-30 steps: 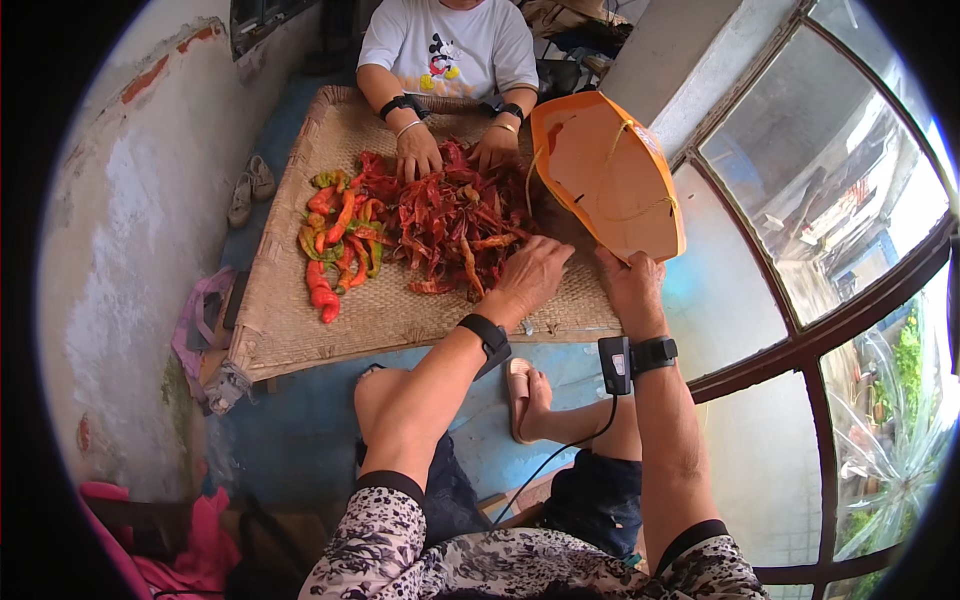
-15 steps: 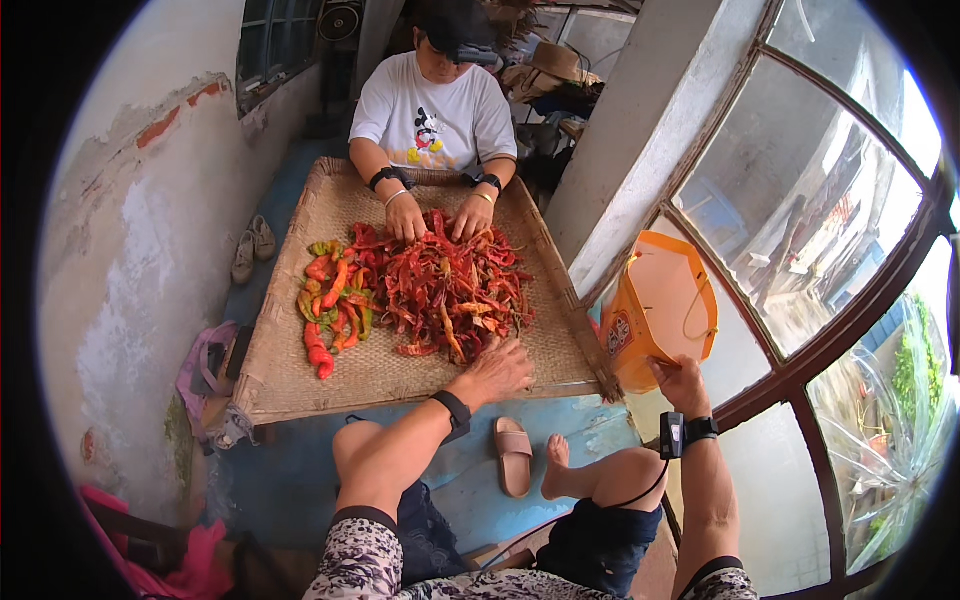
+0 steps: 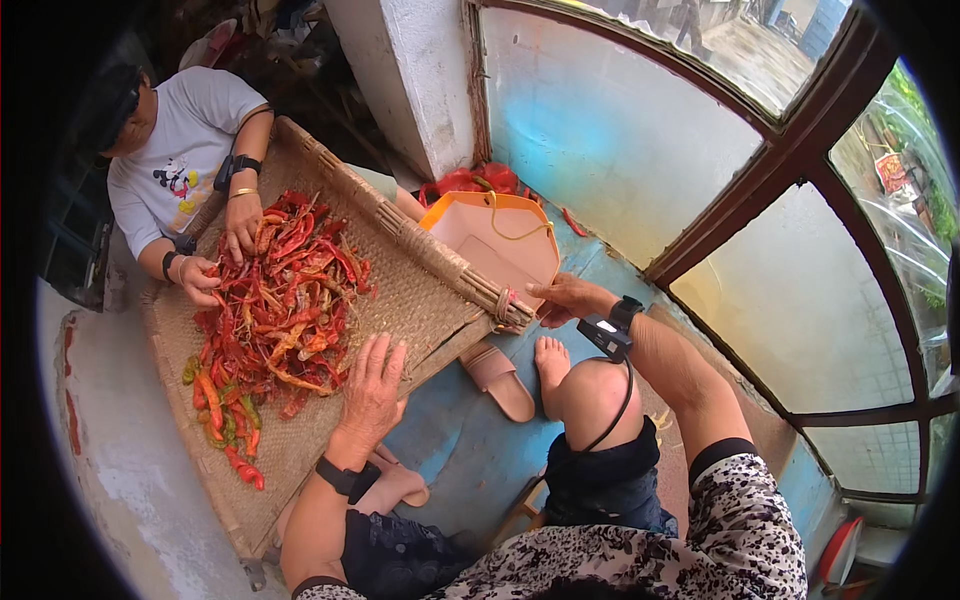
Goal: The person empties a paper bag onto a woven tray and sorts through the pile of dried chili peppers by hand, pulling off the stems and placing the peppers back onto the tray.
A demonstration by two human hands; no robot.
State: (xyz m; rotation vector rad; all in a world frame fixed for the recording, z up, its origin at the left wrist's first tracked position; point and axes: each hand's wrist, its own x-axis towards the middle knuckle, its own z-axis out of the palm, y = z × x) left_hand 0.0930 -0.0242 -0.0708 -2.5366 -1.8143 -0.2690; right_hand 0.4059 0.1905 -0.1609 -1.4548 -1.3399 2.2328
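Red dried chili peppers (image 3: pixel 290 290) lie heaped on a woven bamboo tray (image 3: pixel 420 320). At the pile's near side are fresher red and green peppers (image 3: pixel 228 415). My left hand (image 3: pixel 370 385) is over the tray's near part, beside the heap, fingers spread and holding nothing. Past the tray's right corner, my right hand (image 3: pixel 570 298) is closed at the near rim of an orange open-topped box (image 3: pixel 490 230) with a pale inside and a yellow cord handle. The tray edge hides part of this box, and its underside is out of sight.
Across the tray, another person's two hands (image 3: pixel 215 260) are in the peppers. Red peppers in a red mesh bag (image 3: pixel 480 180) lie behind the box, by the window wall (image 3: pixel 620 150). A sandal (image 3: pixel 500 380) and bare feet are on the blue floor (image 3: pixel 450 440) below.
My view has turned to the right. The orange box has gone down beside the tray, my right hand still at its rim. My left hand has drawn back from the heap's edge.
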